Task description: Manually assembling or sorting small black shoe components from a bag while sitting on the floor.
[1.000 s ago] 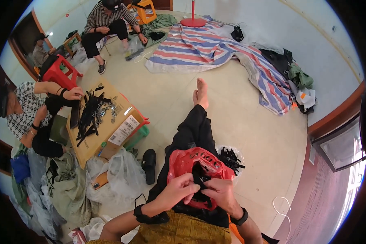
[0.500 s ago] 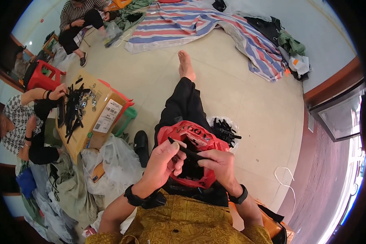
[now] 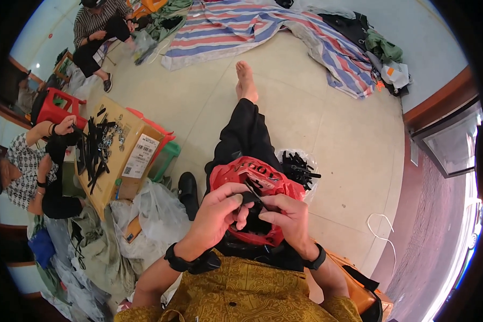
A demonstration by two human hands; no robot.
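Observation:
Over my lap, my left hand (image 3: 216,216) and my right hand (image 3: 288,219) are close together, both closed on one short black strap (image 3: 248,199). My left thumb and fingers pinch its left part, and my right thumb and fingers hold its right end. The strap looks folded or bent between them; its exact make is too small to tell. Below the hands a red plastic bag (image 3: 290,187) lies open on my lap, its dark inside partly hidden by my fingers. Beside my right thigh, several black straps (image 3: 297,170) lie in a clear plastic bag.
At left, a co-worker handles black straps over a cardboard box (image 3: 112,185) bearing straps and small metal pieces. Near it are a black slipper (image 3: 188,194), clear plastic bags (image 3: 163,212) and a red stool (image 3: 60,107). A striped sheet (image 3: 225,37) covers the far floor; another person sits at far left.
The strap, earlier stretched lengthwise between my hands, is now bent, with a wider flat part showing at my left fingers. The co-worker's raised hand has moved slightly left and down.

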